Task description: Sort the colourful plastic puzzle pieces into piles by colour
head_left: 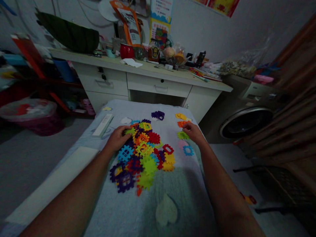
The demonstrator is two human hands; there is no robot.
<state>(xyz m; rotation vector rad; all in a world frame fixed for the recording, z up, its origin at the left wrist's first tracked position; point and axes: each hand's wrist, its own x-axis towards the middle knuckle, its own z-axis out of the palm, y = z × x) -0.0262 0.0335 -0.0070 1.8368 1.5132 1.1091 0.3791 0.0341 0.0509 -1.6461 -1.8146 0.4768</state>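
A pile of flat plastic interlocking blocks (144,149) with notched edges, in several colours, lies on the cloth-covered table. At the pile's upper left, my left hand (118,138) has its thumb and fingers closed around the edge of a green interlocking block (130,131). My right hand (194,132) is at the table's right side, fingers curled together. Its fingertips are between an orange block (182,124) and a green block (182,135); whether they pinch either one is unclear. A yellow block (180,116) and a blue block (188,150) lie in the same column.
A purple block (158,115) lies apart near the far edge. On the left are a long white box (103,125) and a white board (56,184). Behind stands a cluttered white desk (148,79), with a washing machine (244,108) at right and a bin (32,117) at left.
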